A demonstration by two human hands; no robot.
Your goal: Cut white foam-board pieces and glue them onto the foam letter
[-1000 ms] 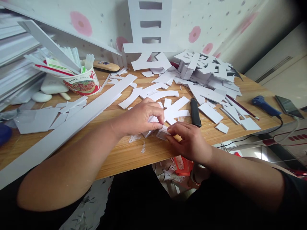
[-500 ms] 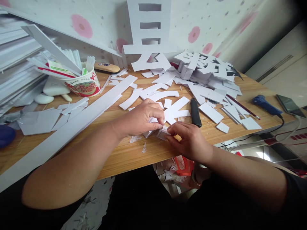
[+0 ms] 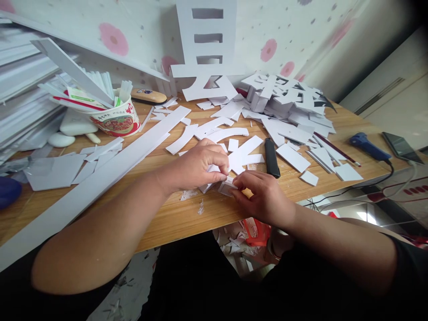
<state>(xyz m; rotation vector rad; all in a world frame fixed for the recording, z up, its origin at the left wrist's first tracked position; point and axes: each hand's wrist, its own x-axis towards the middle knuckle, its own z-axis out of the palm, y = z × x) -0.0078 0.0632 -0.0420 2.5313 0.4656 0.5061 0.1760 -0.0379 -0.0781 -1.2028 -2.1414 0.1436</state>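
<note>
A small white foam-board piece [image 3: 226, 187] is pinched between my two hands near the front edge of the wooden table. My left hand [image 3: 209, 164] grips its upper left side with thumb and fingertips pressed together. On its right side, my right hand [image 3: 262, 191] holds it with fingers closed. Just behind the hands lie a branching white cutout [image 3: 245, 154] and a black utility-knife-like tool [image 3: 272, 158]. Shreds of clear material [image 3: 189, 194] rest beside the piece. The fingers hide part of what they hold.
A long white strip [image 3: 100, 180] crosses the left side. A paper bowl [image 3: 117, 120] holds sticks and strips. White cutouts [image 3: 281, 96] are piled at the back right. A blue corded tool [image 3: 371, 147] and a phone [image 3: 403, 147] lie far right.
Both hands keep nearly the same hold on the white piece. The camera view has shifted very slightly.
</note>
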